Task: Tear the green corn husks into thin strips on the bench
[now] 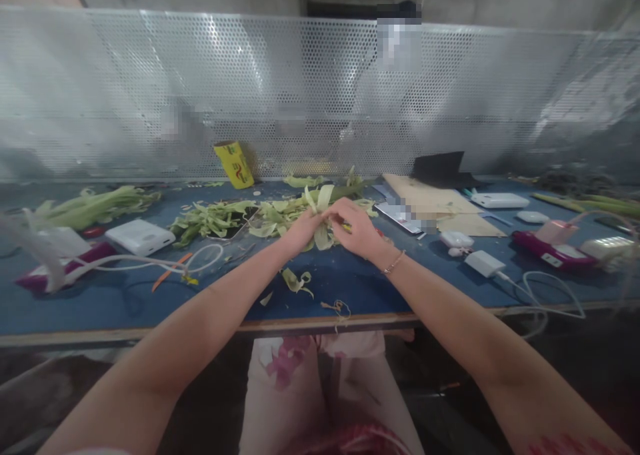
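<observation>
Over the middle of the blue table, my left hand (306, 227) and my right hand (353, 227) meet around a small bunch of pale green leaf strips (323, 200). My left fingers pinch the bunch from the left side. The right hand's fingers are curled in against it, with thumb and forefinger at the strips. Strip ends stick out above and below my fingers. Just behind and to the left lies a spread of loose leaf strips (273, 218). A curled scrap of leaf (296, 280) rests in front of my hands, beside a tangle of fibre (338, 308).
More leaf strips (213, 218) partly cover a dark phone at left. White power bricks (140, 236), cables and purple power strips (553, 252) lie on both sides. A yellow cup-like container (234, 164) leans before the perforated metal screen (280, 75). Brown cardboard (425, 195) lies right.
</observation>
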`<act>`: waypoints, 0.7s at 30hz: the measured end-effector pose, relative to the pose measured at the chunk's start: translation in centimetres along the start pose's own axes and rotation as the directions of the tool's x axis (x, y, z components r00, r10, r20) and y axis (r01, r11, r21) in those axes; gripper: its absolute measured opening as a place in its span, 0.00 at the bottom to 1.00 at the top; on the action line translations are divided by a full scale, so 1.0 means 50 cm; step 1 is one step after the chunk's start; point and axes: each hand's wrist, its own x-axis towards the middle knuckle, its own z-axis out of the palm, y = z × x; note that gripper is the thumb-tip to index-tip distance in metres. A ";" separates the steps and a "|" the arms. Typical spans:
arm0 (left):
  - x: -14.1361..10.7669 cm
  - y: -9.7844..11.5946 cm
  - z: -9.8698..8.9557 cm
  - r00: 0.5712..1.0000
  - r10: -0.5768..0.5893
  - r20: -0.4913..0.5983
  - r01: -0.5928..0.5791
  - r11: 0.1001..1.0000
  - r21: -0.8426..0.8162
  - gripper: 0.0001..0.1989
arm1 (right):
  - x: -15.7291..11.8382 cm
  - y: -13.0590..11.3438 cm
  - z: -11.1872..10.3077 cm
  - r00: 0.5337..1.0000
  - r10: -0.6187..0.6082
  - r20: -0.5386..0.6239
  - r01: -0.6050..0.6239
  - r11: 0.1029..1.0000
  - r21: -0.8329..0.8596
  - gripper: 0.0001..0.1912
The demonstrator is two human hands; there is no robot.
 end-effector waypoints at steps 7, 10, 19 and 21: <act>-0.008 0.003 0.002 0.983 0.066 0.174 -0.102 0.973 0.208 0.05 | 0.002 0.013 0.004 0.981 0.138 -0.140 -0.145 0.989 -0.041 0.23; -0.013 0.007 0.004 0.981 0.023 0.195 -0.069 0.970 0.232 0.05 | 0.004 0.012 0.005 0.982 0.122 -0.146 -0.133 0.989 -0.069 0.25; -0.006 0.004 0.000 0.997 -0.033 0.069 0.037 0.997 -0.061 0.05 | 0.001 0.007 0.004 0.984 0.130 -0.124 -0.139 0.988 -0.065 0.24; -0.008 0.012 0.004 0.997 -0.052 0.048 0.058 0.986 -0.154 0.05 | 0.000 0.013 0.007 0.991 0.106 -0.083 -0.111 0.992 -0.056 0.22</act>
